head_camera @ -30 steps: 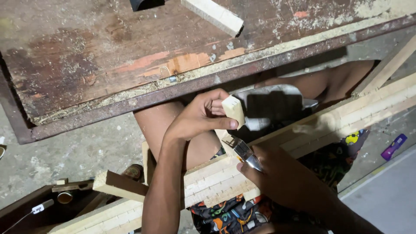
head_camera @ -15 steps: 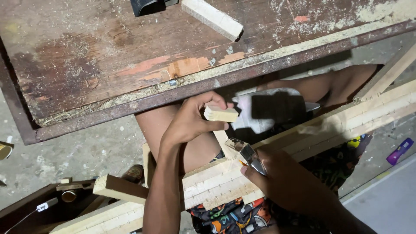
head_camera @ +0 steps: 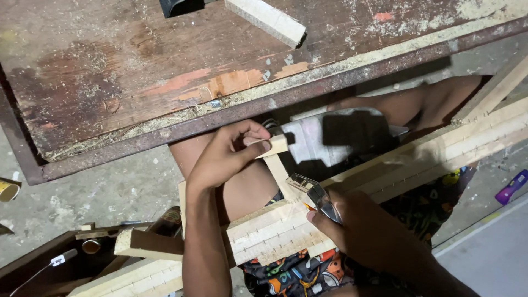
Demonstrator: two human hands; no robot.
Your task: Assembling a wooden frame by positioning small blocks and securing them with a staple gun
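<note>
My left hand (head_camera: 223, 159) pinches a small pale wooden block (head_camera: 275, 146) between thumb and fingers, just below the workbench edge. The block sits on top of a thin upright wooden strip (head_camera: 279, 177) that rises from a slatted wooden frame (head_camera: 269, 234) lying across my lap. My right hand (head_camera: 366, 234) grips a slim metal tool (head_camera: 312, 191), whose tip rests beside the strip's base on the frame. Behind the block lies a flat grey object (head_camera: 313, 144), partly in shadow.
A worn wooden workbench with a metal rim (head_camera: 286, 99) fills the top. On it are a loose wood block (head_camera: 267, 21) and a dark object (head_camera: 180, 6). A thick wood offcut (head_camera: 146, 245) lies lower left and a purple item (head_camera: 511, 187) on the concrete floor at right.
My left hand turned the small block from upright to lying flat and shifted it slightly left onto the strip. My right hand with the tool stayed almost in place.
</note>
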